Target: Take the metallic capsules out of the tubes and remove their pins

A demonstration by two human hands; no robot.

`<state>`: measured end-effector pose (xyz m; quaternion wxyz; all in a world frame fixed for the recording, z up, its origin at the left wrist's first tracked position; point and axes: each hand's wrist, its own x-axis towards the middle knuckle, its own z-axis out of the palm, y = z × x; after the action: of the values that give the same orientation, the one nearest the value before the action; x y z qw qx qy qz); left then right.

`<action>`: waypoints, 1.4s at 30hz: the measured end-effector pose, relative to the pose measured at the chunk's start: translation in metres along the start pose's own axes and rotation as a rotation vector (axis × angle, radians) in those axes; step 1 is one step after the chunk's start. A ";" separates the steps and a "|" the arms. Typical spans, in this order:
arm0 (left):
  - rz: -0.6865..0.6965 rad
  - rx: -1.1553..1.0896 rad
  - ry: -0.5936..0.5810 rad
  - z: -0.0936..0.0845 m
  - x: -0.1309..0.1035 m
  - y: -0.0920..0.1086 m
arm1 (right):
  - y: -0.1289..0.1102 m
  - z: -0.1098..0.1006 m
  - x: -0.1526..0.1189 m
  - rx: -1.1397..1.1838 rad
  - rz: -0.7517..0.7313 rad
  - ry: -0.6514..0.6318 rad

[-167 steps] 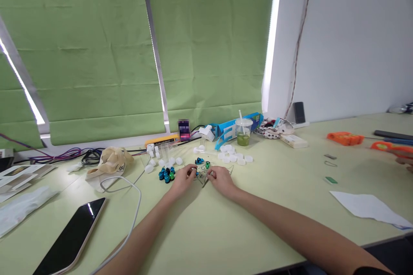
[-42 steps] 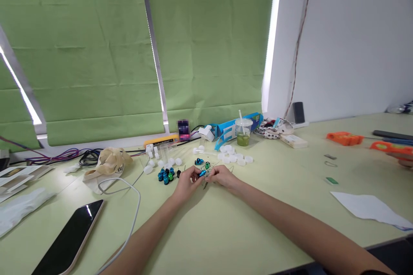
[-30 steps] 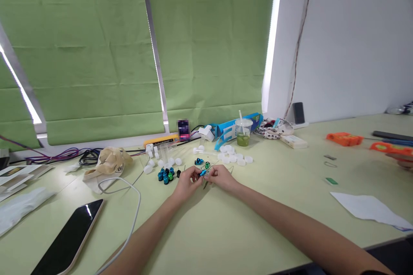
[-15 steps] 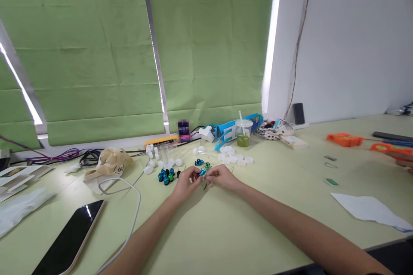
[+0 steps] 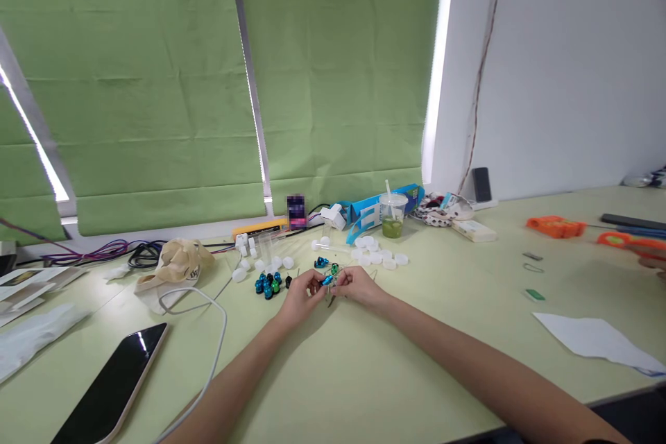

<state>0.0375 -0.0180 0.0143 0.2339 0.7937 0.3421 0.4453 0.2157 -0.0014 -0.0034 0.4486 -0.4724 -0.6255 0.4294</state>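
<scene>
My left hand pinches a small shiny blue piece with a dark end. Close against it, my right hand is closed at the fingertips near the piece's other end; what exactly it grips is too small to make out. Thin strips or wires stick out below and between the fingers. Just beyond the hands lie another blue-and-black piece and a green one. Left of my left hand stands a cluster of similar blue, green and black pieces.
White round caps and clear tubes lie behind the hands, near a lidded cup of green drink. A phone and white cable are at left. At right, another person's hand is by an orange tool.
Both hands stay almost in place, with only slight finger movement around the blue piece. At the right edge, the other person's hand shifts slightly.
</scene>
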 end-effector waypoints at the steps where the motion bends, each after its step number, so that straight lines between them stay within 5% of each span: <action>1: 0.004 0.003 0.002 0.000 0.000 0.000 | 0.000 0.000 0.000 0.002 -0.004 -0.008; 14: -0.019 0.013 0.010 -0.001 0.000 0.003 | -0.009 -0.005 -0.010 -0.056 -0.025 -0.124; 27: -0.022 0.036 -0.027 0.001 -0.001 0.001 | -0.004 0.004 -0.005 0.008 0.045 0.092; 42: -0.065 0.107 -0.021 0.000 0.000 -0.001 | -0.003 0.000 -0.005 -0.233 -0.052 0.099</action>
<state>0.0375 -0.0171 0.0136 0.2090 0.7982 0.3887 0.4100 0.2155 -0.0067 -0.0010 0.4319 -0.5255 -0.6603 0.3183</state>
